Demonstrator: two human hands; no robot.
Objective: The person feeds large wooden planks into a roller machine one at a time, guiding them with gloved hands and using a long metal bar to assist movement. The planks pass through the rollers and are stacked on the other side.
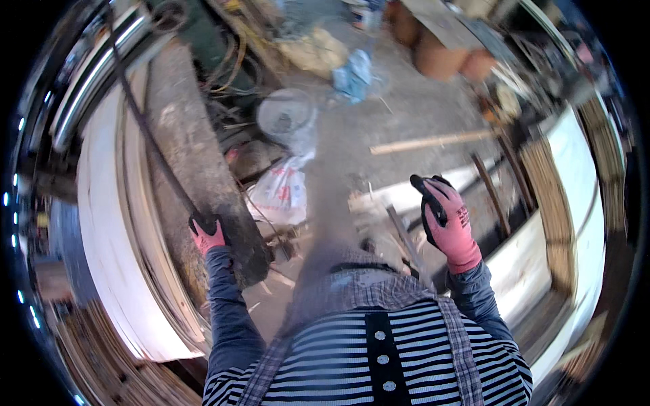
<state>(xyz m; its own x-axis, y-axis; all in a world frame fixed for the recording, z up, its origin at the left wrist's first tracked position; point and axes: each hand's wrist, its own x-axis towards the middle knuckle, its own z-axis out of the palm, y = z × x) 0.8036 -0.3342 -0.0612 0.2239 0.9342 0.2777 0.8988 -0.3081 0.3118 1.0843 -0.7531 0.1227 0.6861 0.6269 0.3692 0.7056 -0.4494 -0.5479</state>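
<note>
My left hand (207, 233), in a pink glove with black palm and fingertips, is closed around the lower end of a long dark rod (150, 134). The rod slants up to the far left, over a worn grey-brown beam (189, 122). My right hand (445, 220), in a matching glove, is raised at the right with nothing visible in it. Its fingers are bent and stand apart from the thumb. Below it, a narrow grey bar (406, 237) tilts among scraps.
Stacked pale boards (108, 223) stand at the left, more thin wood sheets (552, 210) at the right. A whitish bucket (287, 115) and a white plastic bag (281, 193) sit ahead. A wooden strip (433, 141) lies on the floor near a blue bag (353, 76).
</note>
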